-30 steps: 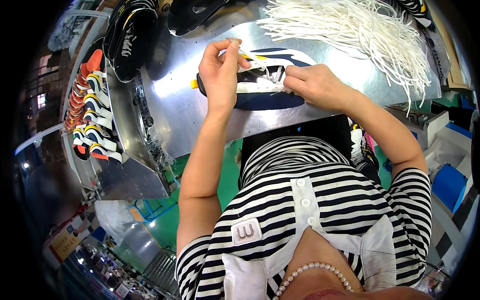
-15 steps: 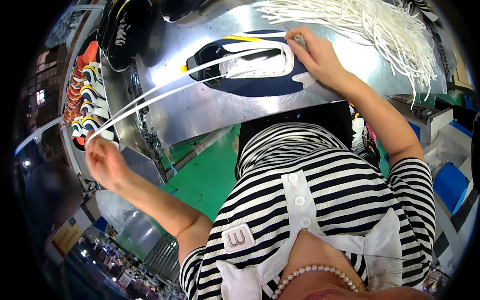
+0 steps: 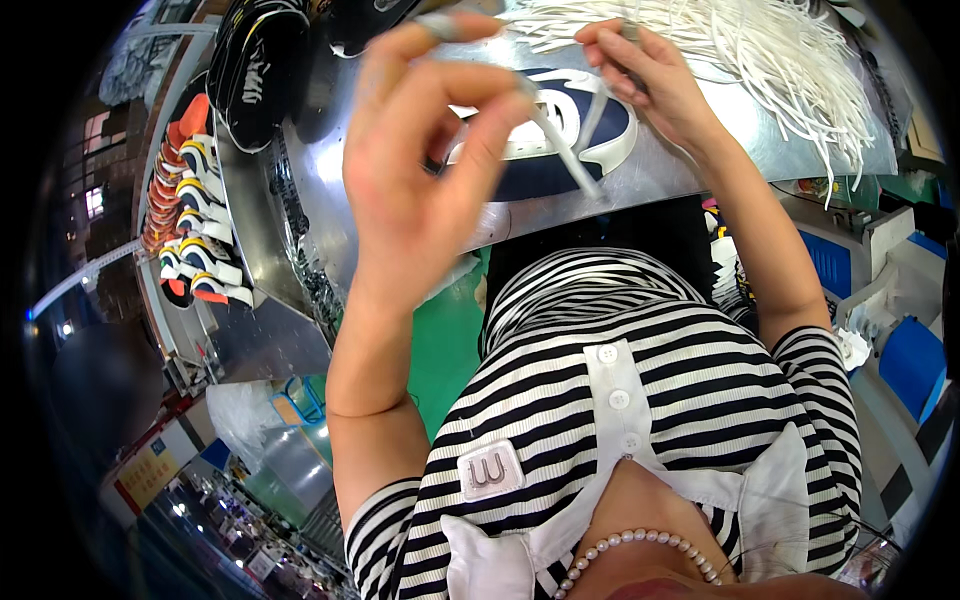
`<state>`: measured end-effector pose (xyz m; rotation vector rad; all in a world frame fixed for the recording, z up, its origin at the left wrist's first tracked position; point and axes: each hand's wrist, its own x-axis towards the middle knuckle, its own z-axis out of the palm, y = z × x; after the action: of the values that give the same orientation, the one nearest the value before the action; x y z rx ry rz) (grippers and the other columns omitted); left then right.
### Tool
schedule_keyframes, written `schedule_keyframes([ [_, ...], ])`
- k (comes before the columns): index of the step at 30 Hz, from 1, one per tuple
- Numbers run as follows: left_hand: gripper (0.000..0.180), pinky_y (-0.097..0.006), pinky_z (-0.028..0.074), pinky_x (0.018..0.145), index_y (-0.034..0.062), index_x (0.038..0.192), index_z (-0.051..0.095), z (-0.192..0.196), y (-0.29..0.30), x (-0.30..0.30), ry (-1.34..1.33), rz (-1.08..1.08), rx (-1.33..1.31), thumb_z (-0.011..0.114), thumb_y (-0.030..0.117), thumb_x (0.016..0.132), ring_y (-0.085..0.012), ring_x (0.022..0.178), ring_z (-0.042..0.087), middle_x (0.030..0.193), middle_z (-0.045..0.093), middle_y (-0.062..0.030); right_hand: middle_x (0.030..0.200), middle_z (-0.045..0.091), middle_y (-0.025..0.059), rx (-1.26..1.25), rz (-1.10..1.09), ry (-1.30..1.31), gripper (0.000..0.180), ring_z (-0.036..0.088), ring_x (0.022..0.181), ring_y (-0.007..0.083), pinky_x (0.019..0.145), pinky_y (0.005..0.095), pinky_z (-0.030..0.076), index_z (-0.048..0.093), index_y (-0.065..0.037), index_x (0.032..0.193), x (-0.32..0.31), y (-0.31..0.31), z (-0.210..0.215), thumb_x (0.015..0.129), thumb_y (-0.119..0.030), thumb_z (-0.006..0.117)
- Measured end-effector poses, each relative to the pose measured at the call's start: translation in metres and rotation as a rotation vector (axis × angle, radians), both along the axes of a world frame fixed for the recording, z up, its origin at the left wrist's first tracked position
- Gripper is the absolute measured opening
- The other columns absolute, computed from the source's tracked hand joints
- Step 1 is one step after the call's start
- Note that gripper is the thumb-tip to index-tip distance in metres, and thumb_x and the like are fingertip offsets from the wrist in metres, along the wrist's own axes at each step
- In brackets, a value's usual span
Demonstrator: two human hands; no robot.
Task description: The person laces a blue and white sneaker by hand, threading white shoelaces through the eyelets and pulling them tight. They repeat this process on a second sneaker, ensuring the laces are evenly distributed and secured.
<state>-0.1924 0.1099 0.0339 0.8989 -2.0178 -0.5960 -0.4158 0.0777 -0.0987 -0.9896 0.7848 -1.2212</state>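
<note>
A navy and white shoe upper (image 3: pixel 608 150) lies flat on the metal table, partly covered by my left hand (image 3: pixel 425 150). That hand is raised above the upper, thumb and forefinger pinched on a white shoelace (image 3: pixel 562 150), which is blurred by motion and hangs across the upper. My right hand (image 3: pixel 655 85) is over the upper's far right side, fingers curled around a small tool with a grey handle (image 3: pixel 630 32). The tool's tip is too blurred to make out.
A heap of white laces (image 3: pixel 790 90) spreads over the back right of the metal table (image 3: pixel 700 165). Black shoe parts (image 3: pixel 260 75) are stacked at the back left. Left of the table, several white, navy and orange shoe pieces (image 3: pixel 200 215) stand in a row.
My left hand has swung from the far left, where it held laces stretched out, to above the upper. My right hand has lifted slightly off the upper's end.
</note>
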Motion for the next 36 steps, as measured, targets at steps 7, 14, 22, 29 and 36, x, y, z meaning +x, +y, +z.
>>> schedule_keyframes([
  [7, 0.011, -0.025, 0.048, 0.069, 0.0011, 0.089, 0.069, -0.037, -0.011, -0.019, 0.070, 0.069, 0.069, 0.074, 0.004, 0.079, -0.0151, 0.078, 0.058, 0.101, 0.057, -0.0087, 0.083, 0.061, -0.0068, -0.171, -0.018, 0.216, 0.021, 0.051, 0.072, 0.0005, 0.061, 0.0174, 0.041, 0.072, -0.007, 0.106, 0.025, 0.044, 0.038, 0.091, -0.021, 0.068],
  [14, 0.032, -0.036, 0.050, 0.081, -0.0012, 0.109, 0.064, -0.062, 0.004, 0.033, -0.362, 0.215, 0.166, 0.070, 0.021, 0.087, -0.0306, 0.091, 0.064, 0.098, 0.066, -0.0171, 0.081, 0.066, -0.0017, 0.118, -0.125, 0.155, 0.020, 0.038, 0.057, -0.0004, 0.049, 0.0176, 0.025, 0.068, -0.003, 0.105, 0.041, 0.039, 0.018, 0.090, -0.016, 0.068],
  [22, 0.052, -0.022, 0.049, 0.075, 0.0033, 0.113, 0.064, -0.090, -0.040, 0.024, 0.187, 0.030, 1.571, 0.060, 0.051, 0.094, -0.0096, 0.082, 0.062, 0.093, 0.067, -0.0050, 0.088, 0.072, 0.0107, 0.096, -0.168, 0.419, 0.043, 0.067, 0.079, 0.0134, 0.071, 0.0259, 0.051, 0.056, -0.002, 0.124, 0.061, 0.036, -0.003, 0.086, -0.016, 0.071],
  [29, 0.019, -0.022, 0.042, 0.056, 0.0039, 0.091, 0.069, -0.097, -0.012, 0.005, 0.154, 0.252, 1.026, 0.071, 0.022, 0.089, -0.0059, 0.058, 0.054, 0.073, 0.066, -0.0017, 0.076, 0.066, 0.0028, 0.000, -0.148, 0.643, 0.041, 0.059, 0.071, 0.0103, 0.063, 0.0269, 0.045, 0.053, -0.004, 0.121, 0.057, 0.044, 0.003, 0.086, -0.014, 0.072],
  [36, 0.018, -0.023, 0.052, 0.065, -0.0020, 0.091, 0.070, -0.107, -0.004, 0.007, 0.184, 0.302, 0.850, 0.075, 0.013, 0.084, -0.0085, 0.071, 0.066, 0.082, 0.071, -0.0033, 0.080, 0.067, 0.0079, -0.186, -0.167, 0.680, 0.028, 0.065, 0.075, 0.0151, 0.072, 0.0275, 0.051, 0.055, -0.002, 0.113, 0.047, 0.060, 0.016, 0.090, -0.013, 0.067],
])
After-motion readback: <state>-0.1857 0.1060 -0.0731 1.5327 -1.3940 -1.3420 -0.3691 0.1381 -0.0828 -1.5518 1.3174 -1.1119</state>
